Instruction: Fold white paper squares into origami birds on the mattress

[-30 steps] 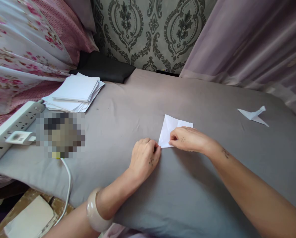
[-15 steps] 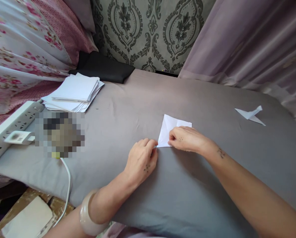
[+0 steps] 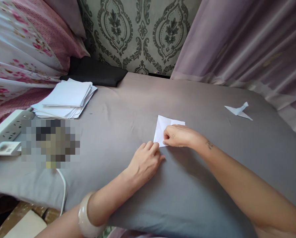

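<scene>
A small folded white paper (image 3: 160,129) lies on the grey cloth with crease lines across it. My right hand (image 3: 179,135) covers its right part, its fingers curled and pressed together on the paper. At the near left corner, the bent fingertips of my left hand (image 3: 146,160) hold the paper, while the thumb sticks out to the right, apart from it. The undersides of both hands are hidden. Farther right lies a folded white paper bird (image 3: 239,109), out of reach of both hands' fingers.
A stack of white paper (image 3: 66,96) lies at the back left, by a black folded item (image 3: 94,71). At the left edge are a power strip (image 3: 11,127), a white plug (image 3: 7,148), a blurred-out object (image 3: 56,142) and a white cable (image 3: 63,188). A purple curtain (image 3: 224,46) hangs behind.
The view has shifted slightly to the right. My left thumb has come away from the paper's corner, and the left fingers now reach onto it. The right hand stays on the paper.
</scene>
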`<state>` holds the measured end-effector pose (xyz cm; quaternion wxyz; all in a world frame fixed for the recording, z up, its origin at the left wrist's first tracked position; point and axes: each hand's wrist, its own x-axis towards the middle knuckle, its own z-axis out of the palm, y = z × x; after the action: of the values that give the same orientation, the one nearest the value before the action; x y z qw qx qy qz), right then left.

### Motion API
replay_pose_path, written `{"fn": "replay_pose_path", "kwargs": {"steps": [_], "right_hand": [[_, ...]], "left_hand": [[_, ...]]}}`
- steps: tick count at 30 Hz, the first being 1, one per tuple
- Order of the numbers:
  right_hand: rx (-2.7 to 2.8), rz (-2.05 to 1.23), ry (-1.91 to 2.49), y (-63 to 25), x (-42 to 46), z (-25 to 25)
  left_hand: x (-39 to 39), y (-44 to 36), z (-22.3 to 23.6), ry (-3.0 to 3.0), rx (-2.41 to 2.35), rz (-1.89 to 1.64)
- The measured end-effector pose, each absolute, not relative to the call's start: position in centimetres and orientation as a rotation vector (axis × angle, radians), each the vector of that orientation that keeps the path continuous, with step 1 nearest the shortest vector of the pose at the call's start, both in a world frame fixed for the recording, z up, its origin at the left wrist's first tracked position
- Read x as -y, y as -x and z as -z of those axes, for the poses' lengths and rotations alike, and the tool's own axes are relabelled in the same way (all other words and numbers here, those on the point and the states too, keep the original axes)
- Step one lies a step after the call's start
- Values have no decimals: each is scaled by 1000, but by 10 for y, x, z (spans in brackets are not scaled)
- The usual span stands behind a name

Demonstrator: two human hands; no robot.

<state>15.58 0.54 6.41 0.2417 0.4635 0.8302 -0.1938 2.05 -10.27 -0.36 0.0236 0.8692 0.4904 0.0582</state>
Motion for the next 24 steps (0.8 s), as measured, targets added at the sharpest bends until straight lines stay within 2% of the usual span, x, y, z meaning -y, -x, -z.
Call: {"fn": "replay_pose_path", "kwargs": {"steps": [16, 24], "right_hand": [[-2275, 600, -1240, -158, -11, -61], [-2389, 841, -1136, -193, -20, -66]], "left_hand": [[91, -28, 10, -2791, -1250, -262], [87, -28, 1, -2770, -1249, -256]]}}
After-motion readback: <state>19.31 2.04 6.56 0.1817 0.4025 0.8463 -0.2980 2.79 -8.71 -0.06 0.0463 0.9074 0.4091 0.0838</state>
